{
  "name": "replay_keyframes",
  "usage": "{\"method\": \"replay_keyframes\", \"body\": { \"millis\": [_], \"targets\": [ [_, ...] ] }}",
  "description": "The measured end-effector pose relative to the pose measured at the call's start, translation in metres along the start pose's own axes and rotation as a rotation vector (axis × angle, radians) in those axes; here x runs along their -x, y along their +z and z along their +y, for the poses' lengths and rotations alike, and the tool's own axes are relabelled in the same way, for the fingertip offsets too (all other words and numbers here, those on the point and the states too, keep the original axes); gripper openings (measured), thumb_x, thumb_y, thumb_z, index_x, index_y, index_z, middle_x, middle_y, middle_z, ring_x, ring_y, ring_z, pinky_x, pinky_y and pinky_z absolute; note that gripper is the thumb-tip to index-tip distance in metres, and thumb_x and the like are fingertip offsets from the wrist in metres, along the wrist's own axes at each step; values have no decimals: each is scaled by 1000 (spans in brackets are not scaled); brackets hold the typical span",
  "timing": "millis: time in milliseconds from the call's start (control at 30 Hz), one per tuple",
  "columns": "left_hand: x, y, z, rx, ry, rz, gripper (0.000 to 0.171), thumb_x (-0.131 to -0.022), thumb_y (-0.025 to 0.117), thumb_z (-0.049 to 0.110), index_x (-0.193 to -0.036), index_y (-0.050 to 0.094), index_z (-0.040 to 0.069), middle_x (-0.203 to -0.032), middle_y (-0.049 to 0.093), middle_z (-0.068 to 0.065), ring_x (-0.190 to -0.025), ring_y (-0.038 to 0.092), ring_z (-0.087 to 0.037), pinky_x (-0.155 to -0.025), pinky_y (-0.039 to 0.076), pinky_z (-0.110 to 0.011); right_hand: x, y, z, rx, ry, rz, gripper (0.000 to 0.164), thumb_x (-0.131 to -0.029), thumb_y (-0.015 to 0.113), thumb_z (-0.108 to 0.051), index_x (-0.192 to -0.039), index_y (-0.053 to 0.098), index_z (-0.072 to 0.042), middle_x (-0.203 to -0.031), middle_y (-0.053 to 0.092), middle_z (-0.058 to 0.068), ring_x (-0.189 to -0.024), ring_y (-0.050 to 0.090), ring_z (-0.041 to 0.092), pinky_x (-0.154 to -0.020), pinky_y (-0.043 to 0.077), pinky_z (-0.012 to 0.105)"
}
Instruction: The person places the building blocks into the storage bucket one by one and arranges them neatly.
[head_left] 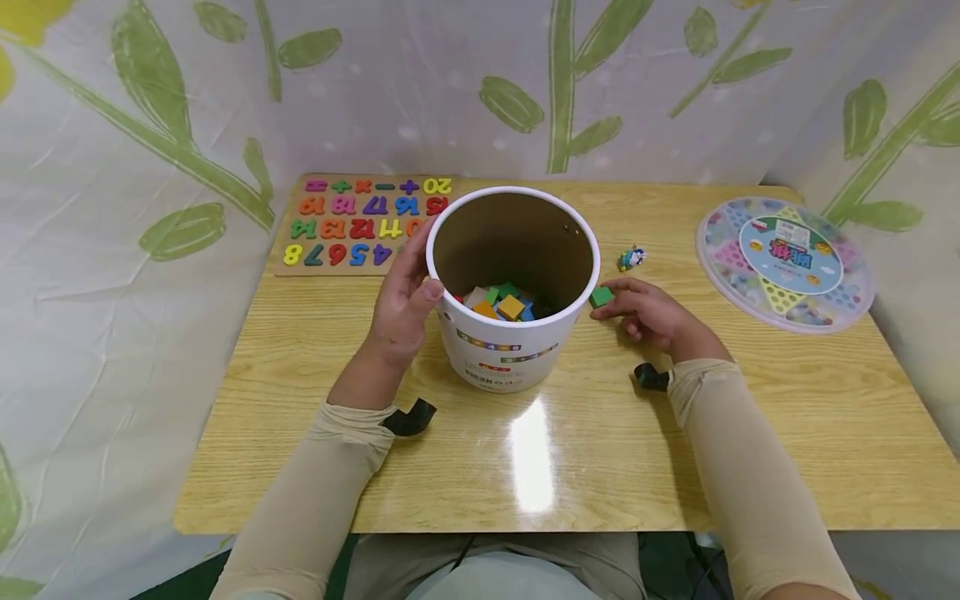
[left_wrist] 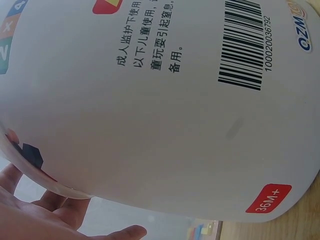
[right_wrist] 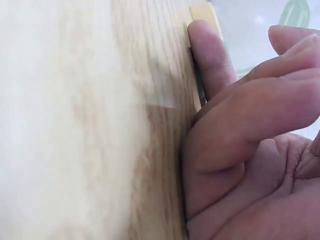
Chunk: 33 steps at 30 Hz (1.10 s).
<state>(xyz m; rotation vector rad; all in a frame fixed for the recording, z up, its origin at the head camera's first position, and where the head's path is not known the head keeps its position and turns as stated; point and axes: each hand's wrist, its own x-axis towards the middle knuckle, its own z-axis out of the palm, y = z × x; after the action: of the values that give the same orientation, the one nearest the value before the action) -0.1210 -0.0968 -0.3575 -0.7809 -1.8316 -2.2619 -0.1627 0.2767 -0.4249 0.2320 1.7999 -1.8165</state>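
A tall white bucket (head_left: 498,354) stands upright on the table, with colored blocks (head_left: 512,308) inside. My left hand (head_left: 401,308) holds it by its left side, the thumb at the rim and the other fingers along the outer wall. In the left wrist view, the bucket's printed wall (left_wrist: 150,125) fills most of the picture, and part of the left hand shows below the rim. To the right of the bucket, my right hand (head_left: 648,315) pinches a small green block (head_left: 602,297) between thumb and fingers, low over the tabletop. The right wrist view shows its curled fingers (right_wrist: 240,115) close to the wood.
Behind the bucket at left lies a number puzzle board (head_left: 330,221), partly hidden. A small colorful figure (head_left: 632,258) lies just beyond the right hand. A round board-game package (head_left: 787,308) is at the right of the wooden table (head_left: 285,467). Leaf-patterned cloth (head_left: 420,100) hangs behind.
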Motion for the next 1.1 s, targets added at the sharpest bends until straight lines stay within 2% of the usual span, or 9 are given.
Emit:
{"method": "replay_keyframes", "body": {
  "millis": [200,367,700,800,900,1000,1100],
  "targets": [
    [0,-1,0,-12,-5,9,80,-83,63,55,-147,34,15,-145,36,-15,-131,32,-41,-101,39,-47,15,3,-6,19,-24,31,51,-94,53,-11,-141,34,-9,-105,70,11,-44,39,11,-42,34,22],
    [0,-2,0,-26,-2,19,81,-83,63,55,-147,34,15,-145,37,-15,-130,33,-41,-102,38,-51,34,12,-25,58,-80,86,49,-94,50,-12,-140,36,-14,-105,70,7,-44,35,12,-42,31,23],
    [-1,-2,-1,-9,13,3,82,-84,63,55,-147,32,12,-146,34,-16,-131,30,-43,-101,40,-46,73,36,-65,-71,-235,50,43,-96,44,-8,-138,39,-14,-100,71,7,-48,28,14,-44,32,23],
    [0,-1,-1,-10,8,6,81,-84,62,54,-147,33,14,-146,34,-16,-131,30,-43,-101,40,-45,83,42,-74,-146,-301,85,43,-96,44,-6,-137,42,-16,-100,71,8,-48,28,14,-44,33,23],
    [0,0,-1,-21,3,8,78,-85,62,54,-147,34,15,-146,35,-15,-132,30,-42,-101,40,-47,93,49,-81,-223,-414,95,43,-95,44,-3,-137,42,-14,-99,71,9,-48,27,16,-43,32,24],
    [1,1,-1,-20,0,11,78,-85,62,53,-147,34,15,-146,35,-15,-131,31,-41,-101,40,-47,104,60,-89,-255,-525,38,46,-95,41,1,-140,39,-9,-100,70,12,-48,27,17,-43,27,26],
    [1,1,-2,-6,4,14,79,-84,63,54,-147,34,14,-145,35,-17,-130,31,-43,-101,40,-45,115,75,-98,-239,-602,-47,48,-94,39,4,-141,36,-6,-103,68,16,-47,30,18,-42,27,27]
  ]
}}
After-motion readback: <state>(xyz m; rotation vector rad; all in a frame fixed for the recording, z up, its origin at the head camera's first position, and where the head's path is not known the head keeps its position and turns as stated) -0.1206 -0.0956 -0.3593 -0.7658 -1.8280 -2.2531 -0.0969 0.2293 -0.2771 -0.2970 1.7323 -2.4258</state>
